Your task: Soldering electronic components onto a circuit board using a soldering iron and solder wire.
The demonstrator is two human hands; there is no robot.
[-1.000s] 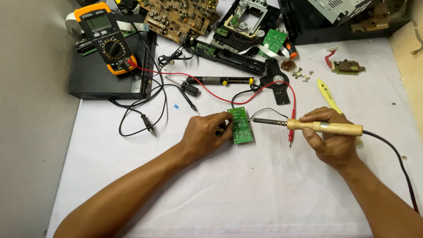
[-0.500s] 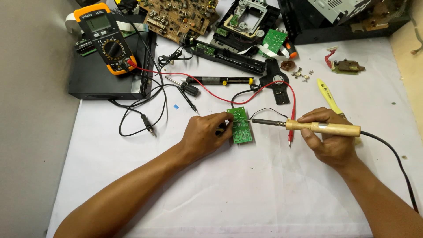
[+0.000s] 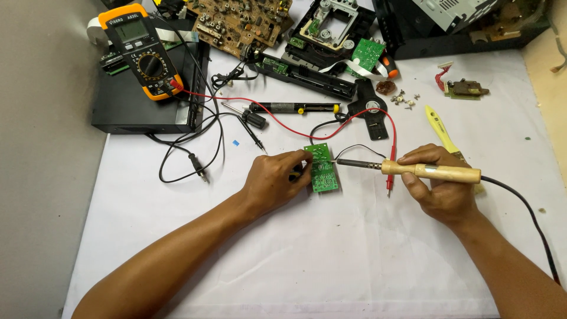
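A white sheet [image 3: 331, 260] covers the bench, lying flat with faint creases and reaching to the near edge of the view. Along the left side runs a plain grey surface [image 3: 41, 195], smooth and bare, meeting the sheet in a straight slanting line. At the far right edge a strip of pale tan surface [image 3: 552, 71] shows beside the sheet. The light is even and soft, with only weak shadows.
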